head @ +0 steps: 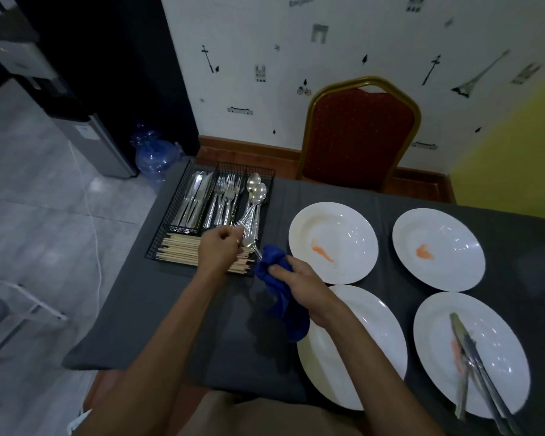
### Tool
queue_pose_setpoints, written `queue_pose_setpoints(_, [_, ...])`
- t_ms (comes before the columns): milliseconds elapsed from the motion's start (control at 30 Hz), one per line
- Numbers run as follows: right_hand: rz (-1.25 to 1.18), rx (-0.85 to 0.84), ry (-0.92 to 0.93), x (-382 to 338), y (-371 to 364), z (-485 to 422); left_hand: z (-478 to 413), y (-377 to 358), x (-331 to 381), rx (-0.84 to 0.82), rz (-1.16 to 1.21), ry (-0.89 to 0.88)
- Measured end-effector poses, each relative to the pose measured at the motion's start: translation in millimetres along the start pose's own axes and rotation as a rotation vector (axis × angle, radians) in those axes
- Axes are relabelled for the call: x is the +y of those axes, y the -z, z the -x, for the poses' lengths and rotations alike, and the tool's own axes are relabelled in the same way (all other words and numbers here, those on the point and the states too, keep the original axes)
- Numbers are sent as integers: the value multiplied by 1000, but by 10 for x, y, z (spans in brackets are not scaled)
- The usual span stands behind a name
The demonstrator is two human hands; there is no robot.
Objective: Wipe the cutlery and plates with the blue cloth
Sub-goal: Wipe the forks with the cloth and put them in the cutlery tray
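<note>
My left hand (218,249) pinches a fork and spoon (247,240) over the black wire cutlery basket (183,196). My right hand (299,286) grips the blue cloth (277,275), which is bunched around the handles of that cutlery and hangs down toward the table. Several white plates lie to the right: far left plate (350,221) and far right plate (453,228) each carry an orange smear. The near left plate (378,341) is partly under my right arm. The near right plate (497,341) holds a knife and fork (472,363) over a smear.
The basket holds knives (193,196), forks (225,196), spoons (256,191) and wooden chopsticks (183,248). A dark grey cloth (170,309) covers the table. A red chair (356,136) stands at the far edge. A blue water bottle (153,155) sits on the floor to the left.
</note>
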State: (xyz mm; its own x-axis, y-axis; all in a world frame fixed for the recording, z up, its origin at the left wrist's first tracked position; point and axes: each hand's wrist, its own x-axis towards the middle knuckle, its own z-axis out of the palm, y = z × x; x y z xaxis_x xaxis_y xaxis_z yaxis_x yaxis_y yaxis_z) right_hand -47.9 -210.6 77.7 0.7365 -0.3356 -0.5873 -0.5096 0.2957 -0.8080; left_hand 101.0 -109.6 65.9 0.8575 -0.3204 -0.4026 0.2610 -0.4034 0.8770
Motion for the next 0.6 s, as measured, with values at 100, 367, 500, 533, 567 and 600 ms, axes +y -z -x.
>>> queue_pose_setpoints(100, [-35,57,-15,-126,-102,-116,6,12,55,-167,153,174])
queue_pose_setpoints(367, [69,32,-72,-261,-315,-433,-392,150,51,-188,203,254])
queue_pose_setpoints(500, [96,111,-131,-331,-240,-527,-902,232,95,-110,58,167])
queue_pose_setpoints(533, [77,136,-136,-346,-210,-543,-1036,237,107,-116,-6,141])
queue_pose_setpoints(567, [58,159,-138,-358,-177,-552,-1161,235,115,-121,-90,116])
queue_pose_setpoints(600, [48,175,-141,-362,-141,-556,-1274,224,128,-118,-173,84])
